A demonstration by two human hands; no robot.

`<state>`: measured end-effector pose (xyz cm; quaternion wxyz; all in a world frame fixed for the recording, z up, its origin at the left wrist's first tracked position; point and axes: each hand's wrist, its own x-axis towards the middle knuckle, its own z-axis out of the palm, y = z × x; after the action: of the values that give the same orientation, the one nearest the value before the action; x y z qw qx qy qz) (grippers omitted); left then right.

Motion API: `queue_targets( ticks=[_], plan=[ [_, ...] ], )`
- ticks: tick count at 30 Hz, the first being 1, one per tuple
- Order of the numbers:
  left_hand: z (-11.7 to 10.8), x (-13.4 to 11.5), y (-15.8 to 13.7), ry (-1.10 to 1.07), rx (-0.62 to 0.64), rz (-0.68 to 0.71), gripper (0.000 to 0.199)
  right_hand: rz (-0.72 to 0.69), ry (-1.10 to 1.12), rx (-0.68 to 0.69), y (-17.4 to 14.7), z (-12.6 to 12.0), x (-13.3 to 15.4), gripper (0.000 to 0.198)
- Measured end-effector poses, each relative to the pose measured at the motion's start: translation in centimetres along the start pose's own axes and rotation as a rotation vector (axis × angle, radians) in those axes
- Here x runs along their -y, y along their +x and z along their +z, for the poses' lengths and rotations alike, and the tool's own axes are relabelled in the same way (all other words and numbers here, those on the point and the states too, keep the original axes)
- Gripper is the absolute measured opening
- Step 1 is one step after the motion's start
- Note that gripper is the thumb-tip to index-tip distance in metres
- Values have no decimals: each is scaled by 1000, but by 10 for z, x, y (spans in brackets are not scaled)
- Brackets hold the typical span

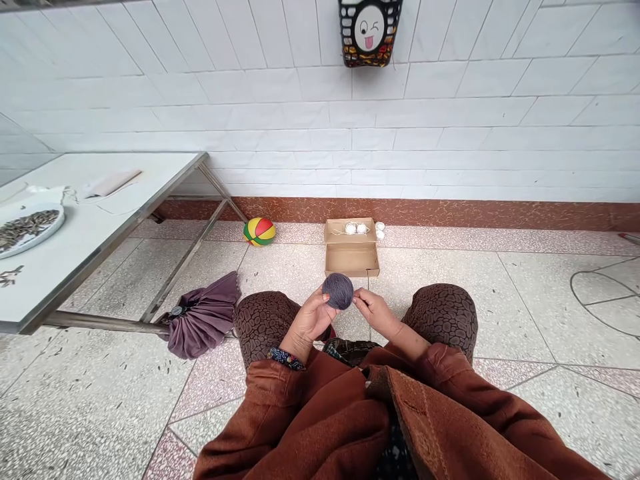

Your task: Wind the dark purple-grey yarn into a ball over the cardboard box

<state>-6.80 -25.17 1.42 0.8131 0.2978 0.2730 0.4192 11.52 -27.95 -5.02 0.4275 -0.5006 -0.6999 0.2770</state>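
A ball of purple-grey yarn point(337, 291) rests in my left hand point(316, 313), whose fingers and thumb are closed around its left and lower side. Close against the ball's right edge, my right hand point(374, 309) has thumb and forefinger pinched together, seemingly on the yarn; the strand is too fine to see clearly. Just beyond the ball, an open cardboard box point(352, 260) sits on the floor between my knees. White balls point(356, 228) lie in its lid part, and more white balls point(380, 230) are beside it.
At the left stands a metal-framed table point(145, 193) bearing a plate point(55, 230) of dried bits. A folded purple umbrella point(205, 320) leans by its leg. A colourful ball point(260, 231) lies near the wall, where a black basket point(370, 33) hangs. A wire frame point(607, 300) is at right.
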Motion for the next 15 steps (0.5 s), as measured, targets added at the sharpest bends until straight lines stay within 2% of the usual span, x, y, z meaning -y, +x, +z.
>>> queue_targets(
  ticks=[5, 8, 12, 15],
  plan=[
    [-16, 2, 8, 26, -168, 73, 40, -108, -43, 156, -1, -7, 11, 25],
    [-21, 3, 9, 116, -225, 74, 41, -197, -49, 207, 0, -15, 25, 24],
    [-22, 6, 7, 345, -215, 129, 54, -249, -47, 165, 8, -30, 43, 23],
    [-20, 10, 5, 472, -121, 99, 68, -244, -68, 100, 18, -40, 46, 25]
  ],
)
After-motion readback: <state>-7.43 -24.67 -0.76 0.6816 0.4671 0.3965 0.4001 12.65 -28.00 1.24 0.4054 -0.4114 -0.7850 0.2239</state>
